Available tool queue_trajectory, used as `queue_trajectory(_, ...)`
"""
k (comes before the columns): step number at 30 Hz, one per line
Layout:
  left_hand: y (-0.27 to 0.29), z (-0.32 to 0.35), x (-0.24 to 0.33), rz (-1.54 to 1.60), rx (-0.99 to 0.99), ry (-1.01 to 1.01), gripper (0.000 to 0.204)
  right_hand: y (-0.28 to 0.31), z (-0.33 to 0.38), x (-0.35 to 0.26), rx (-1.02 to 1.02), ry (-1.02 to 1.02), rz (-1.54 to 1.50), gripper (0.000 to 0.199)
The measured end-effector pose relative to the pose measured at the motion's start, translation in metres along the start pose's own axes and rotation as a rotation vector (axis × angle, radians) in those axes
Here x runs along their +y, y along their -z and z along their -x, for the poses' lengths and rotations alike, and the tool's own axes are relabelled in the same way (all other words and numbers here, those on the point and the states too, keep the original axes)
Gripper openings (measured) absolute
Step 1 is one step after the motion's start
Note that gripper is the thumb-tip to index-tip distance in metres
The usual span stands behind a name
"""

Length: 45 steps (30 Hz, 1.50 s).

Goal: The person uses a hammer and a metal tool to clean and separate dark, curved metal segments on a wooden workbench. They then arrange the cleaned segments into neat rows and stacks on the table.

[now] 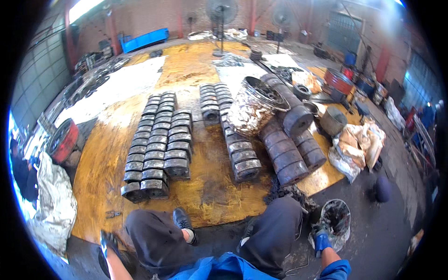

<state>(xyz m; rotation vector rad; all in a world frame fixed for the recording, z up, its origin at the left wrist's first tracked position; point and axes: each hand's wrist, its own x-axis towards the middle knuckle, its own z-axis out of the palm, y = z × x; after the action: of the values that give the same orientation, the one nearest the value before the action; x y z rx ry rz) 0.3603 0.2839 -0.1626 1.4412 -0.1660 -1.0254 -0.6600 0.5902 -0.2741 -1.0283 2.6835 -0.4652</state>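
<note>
My blue-gloved right hand (321, 234) is at one dark-stained bucket (346, 219), three o'clock, my left hand (109, 240) at nine near one pair of pliers (113, 214), either grip's closure or contents I cannot tell, with three rows of metal discs (156, 147) at eleven.
</note>
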Motion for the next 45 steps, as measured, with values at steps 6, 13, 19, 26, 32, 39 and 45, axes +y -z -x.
queue_trajectory(6,-0.074,-0.072,0.045,-0.044,-0.164,-0.095,0.06,0.086,-0.122,-0.076,0.234,0.134,-0.236,0.023)
queue_trajectory(13,-0.172,-0.062,0.052,-0.14,-0.217,-0.264,0.018,0.141,-0.204,-0.231,0.293,0.421,-0.283,0.023)
queue_trajectory(19,-0.269,-0.023,0.07,-0.722,-0.125,-0.398,0.044,0.081,-0.215,-0.425,0.115,0.582,0.12,0.031)
queue_trajectory(26,-0.409,-0.142,0.029,-1.111,-0.4,-0.821,0.039,-0.063,-0.284,-0.572,-0.017,0.927,0.457,0.052)
queue_trajectory(32,-0.569,-0.183,-0.046,-1.381,-0.476,-0.864,0.037,-0.16,-0.361,-0.566,0.165,0.927,0.353,0.055)
queue_trajectory(39,-0.676,-0.22,-0.073,-1.55,-0.667,-1.067,0.04,-0.171,-0.362,-0.596,0.113,0.82,0.132,0.053)
queue_trajectory(45,-0.784,-0.225,-0.088,-1.658,-0.823,-1.199,0.048,-0.162,-0.37,-0.611,0.023,0.741,0.21,0.057)
